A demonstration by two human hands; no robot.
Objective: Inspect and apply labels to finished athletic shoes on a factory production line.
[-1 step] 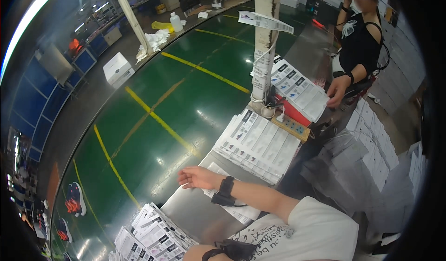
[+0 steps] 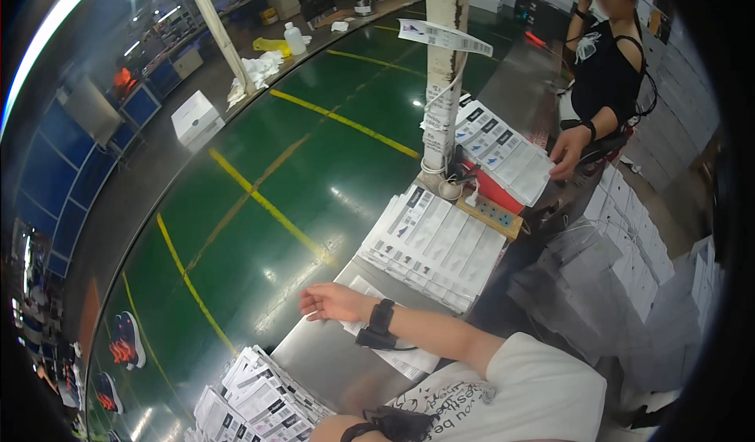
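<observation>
My right hand (image 2: 329,302) reaches out over the metal table (image 2: 314,359), near its border with the green surface. Its fingers are loosely bent and apart, with nothing in them. A black device is strapped to that wrist. Under the wrist lie white printed sheets (image 2: 413,361). Beyond the forearm sits a broad stack of white label sheets (image 2: 444,245), and nearer me an untidy pile of similar sheets (image 2: 255,399). Of my left arm, only a part with a black strap shows at the lower edge; the hand is out of sight.
Dark shoes with orange laces (image 2: 124,340) stand on the yellow-lined green surface (image 2: 314,182). A white post (image 2: 445,88) rises beside a power strip (image 2: 491,215). A co-worker (image 2: 605,64) touches another sheet stack (image 2: 503,151). White boxes (image 2: 629,245) are stacked at right.
</observation>
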